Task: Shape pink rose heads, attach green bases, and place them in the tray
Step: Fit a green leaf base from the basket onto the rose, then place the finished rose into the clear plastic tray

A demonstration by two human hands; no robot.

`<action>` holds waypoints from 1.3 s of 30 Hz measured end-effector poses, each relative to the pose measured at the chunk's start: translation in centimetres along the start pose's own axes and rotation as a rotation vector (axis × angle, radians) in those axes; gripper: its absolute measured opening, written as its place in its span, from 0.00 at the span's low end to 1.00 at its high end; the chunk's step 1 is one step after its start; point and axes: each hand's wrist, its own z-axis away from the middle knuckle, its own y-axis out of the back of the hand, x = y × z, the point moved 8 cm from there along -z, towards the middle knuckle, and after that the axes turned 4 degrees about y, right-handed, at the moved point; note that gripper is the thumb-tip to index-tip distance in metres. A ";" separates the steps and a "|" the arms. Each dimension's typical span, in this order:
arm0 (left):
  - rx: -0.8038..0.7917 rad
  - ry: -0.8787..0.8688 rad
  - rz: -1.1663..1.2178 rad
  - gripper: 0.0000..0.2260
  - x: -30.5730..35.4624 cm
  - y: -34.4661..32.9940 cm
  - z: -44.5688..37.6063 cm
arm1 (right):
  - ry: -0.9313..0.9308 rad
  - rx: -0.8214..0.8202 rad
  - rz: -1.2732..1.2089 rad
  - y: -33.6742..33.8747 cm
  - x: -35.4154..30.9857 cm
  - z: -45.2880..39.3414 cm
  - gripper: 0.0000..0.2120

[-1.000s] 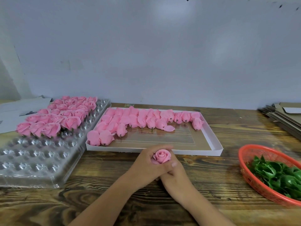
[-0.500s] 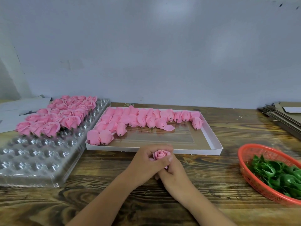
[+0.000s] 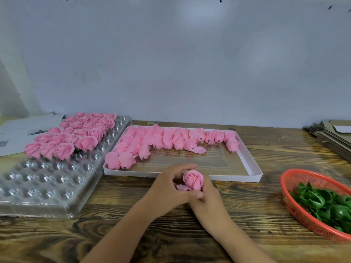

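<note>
Shaping step: rose [image 3: 193, 180] held above the table, before the box [image 3: 256, 170], left hand [image 3: 169, 188] and right hand [image 3: 206, 201] curled round it, perhaps peeling a petal. Next: reaching to the basket [image 3: 290, 204] for a base [image 3: 322, 202].

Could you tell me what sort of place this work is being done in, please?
Probably a small craft or assembly workbench for artificial flowers: a wooden table against a plain wall, with a clear dimpled tray partly filled with finished pink roses, a white box of unshaped rose heads, and a red basket of green bases.
</note>
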 end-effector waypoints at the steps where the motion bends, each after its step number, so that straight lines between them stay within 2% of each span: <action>1: -0.021 0.001 0.014 0.29 0.0 0.0 0.0 | -0.018 0.000 0.011 0.1 0.2 0.0 0.23; 6: -0.111 -0.030 0.026 0.24 0.1 -0.4 0.2 | -0.077 -0.008 0.059 0.3 1.4 -0.1 0.37; 10: -0.058 -0.056 -0.053 0.23 0.1 0.2 0.3 | -0.088 -0.040 0.070 0.0 1.9 -0.1 0.42; 17: 0.099 -0.049 -0.083 0.19 0.9 4.4 0.7 | -0.033 -0.038 0.108 -0.6 2.1 -0.4 0.43; 23: 0.432 0.107 -0.311 0.18 0.8 17.1 2.8 | -0.011 -0.068 0.142 -0.6 1.9 -0.4 0.41; 29: 0.612 0.319 -0.574 0.16 -2.9 28.3 5.7 | -0.020 -0.081 0.132 -0.7 1.9 -0.4 0.38; 34: 0.635 0.400 -0.630 0.16 -5.9 30.2 5.8 | -0.026 -0.079 0.149 -0.6 2.2 -0.5 0.37; 39: 0.606 0.378 -0.688 0.15 -7.0 29.3 4.4 | -0.034 -0.084 0.138 -0.7 2.3 -0.5 0.37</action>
